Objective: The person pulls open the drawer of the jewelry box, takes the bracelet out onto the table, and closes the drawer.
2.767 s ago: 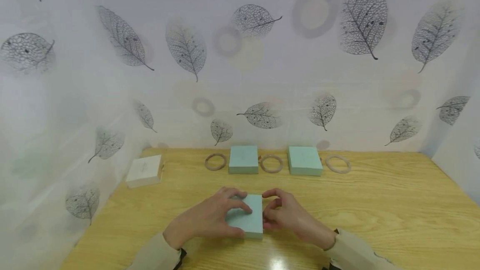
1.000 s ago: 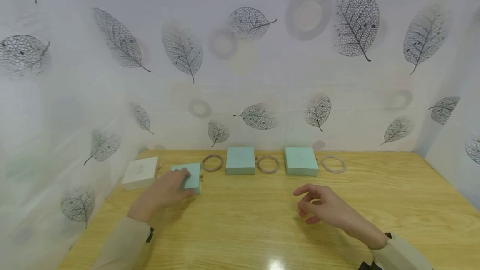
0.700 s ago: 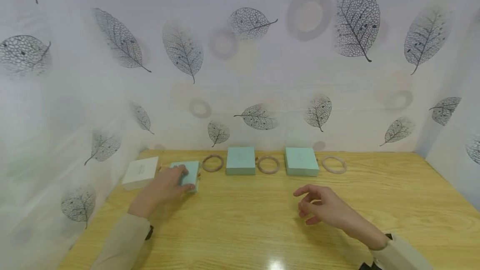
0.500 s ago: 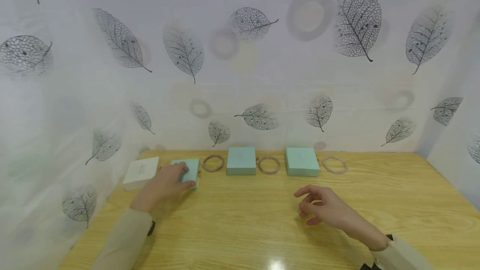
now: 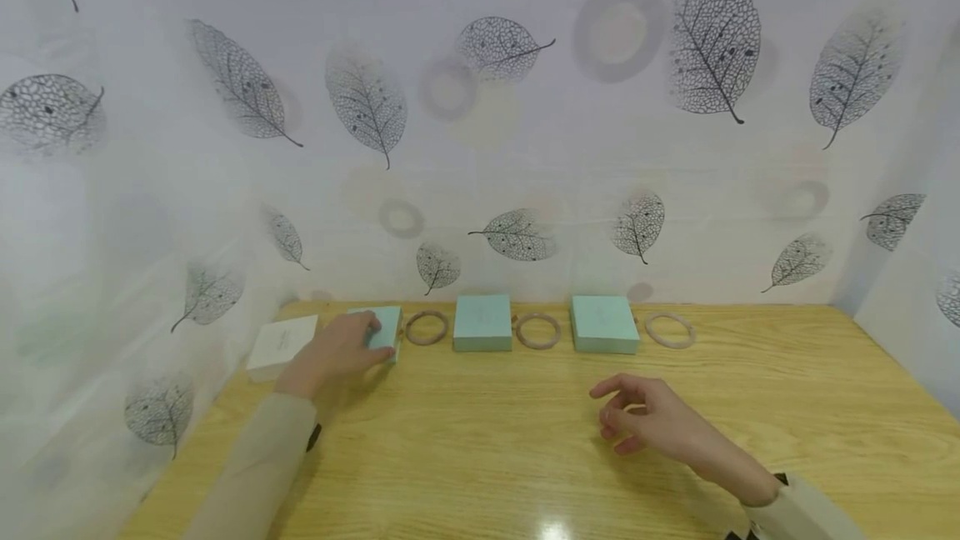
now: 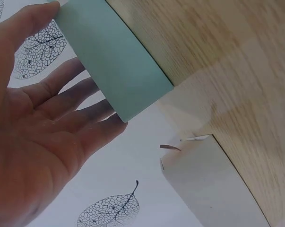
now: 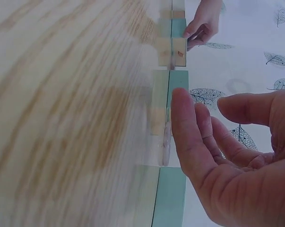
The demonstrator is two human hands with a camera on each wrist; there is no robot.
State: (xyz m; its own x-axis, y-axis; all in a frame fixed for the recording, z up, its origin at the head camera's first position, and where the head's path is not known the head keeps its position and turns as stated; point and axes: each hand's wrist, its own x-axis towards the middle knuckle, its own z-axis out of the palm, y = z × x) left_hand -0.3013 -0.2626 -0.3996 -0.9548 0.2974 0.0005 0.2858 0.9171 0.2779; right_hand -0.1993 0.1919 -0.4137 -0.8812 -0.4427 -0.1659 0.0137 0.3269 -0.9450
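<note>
At the table's back left, my left hand (image 5: 337,352) holds a flat mint-green box (image 5: 388,323), thumb on one edge and fingers on another. In the left wrist view the box (image 6: 116,61) stands between the thumb and fingertips, touching or very near the wood. Part of its top is hidden under the hand. A pale bangle (image 5: 427,343) lies just right of it, and a white box (image 5: 279,347) is on its left. My right hand (image 5: 648,419) hovers over the table's right half, fingers loosely curled around nothing.
Two more mint-green boxes, one in the middle (image 5: 482,322) and one further right (image 5: 603,323), stand along the back edge. A bangle (image 5: 537,347) lies between them, another bangle (image 5: 678,346) at the right. Behind hangs a leaf-printed sheet (image 5: 525,157).
The left hand has carried the box from the table's front middle to the back left, then nudged it further back beside the bangle. The right hand moved away rightward and has since stayed nearly still.
</note>
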